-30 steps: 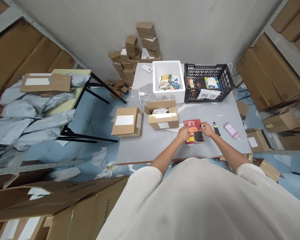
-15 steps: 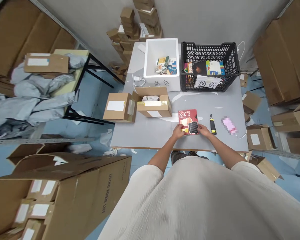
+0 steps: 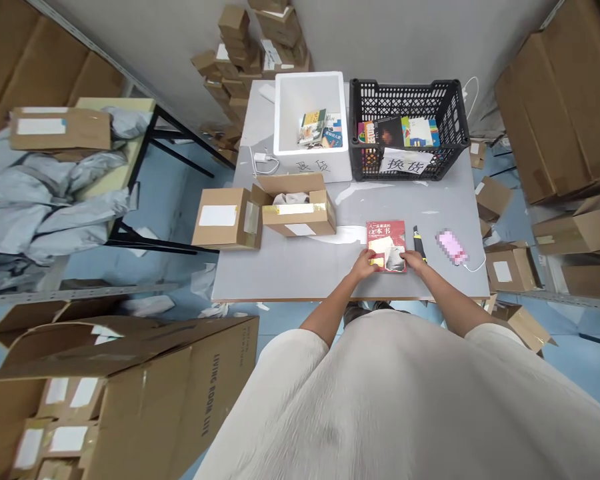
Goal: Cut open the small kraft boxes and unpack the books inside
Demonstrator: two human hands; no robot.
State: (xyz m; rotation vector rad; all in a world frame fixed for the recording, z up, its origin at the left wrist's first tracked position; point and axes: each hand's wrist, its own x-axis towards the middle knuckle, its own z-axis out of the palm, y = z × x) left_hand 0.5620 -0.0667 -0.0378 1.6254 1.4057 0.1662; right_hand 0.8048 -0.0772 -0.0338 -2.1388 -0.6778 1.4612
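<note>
A red book (image 3: 397, 230) with pale and yellow patches on its cover is near the front edge of the grey table (image 3: 285, 270). My left hand (image 3: 364, 265) grips its lower left side, the thumb over the cover. On the opposite side, my right hand (image 3: 414, 261) holds the lower right edge. Whether the book rests flat or is slightly lifted, I cannot tell. Just beyond my right hand lies a black and yellow box cutter (image 3: 419, 243). Farther right is a pink, pixelated object (image 3: 451, 247) with a white cable.
At the back stand a white foam box (image 3: 310, 165) and a black plastic crate (image 3: 457, 140), both containing books. An open cardboard box (image 3: 323, 220) and a second carton (image 3: 219, 217) sit on the left. A large carton (image 3: 180, 387) stands on the floor at front left.
Both hands have shifted the book to the right, nearer the box cutter. The dark patch on its cover now looks lighter. The whole view has turned slightly.
</note>
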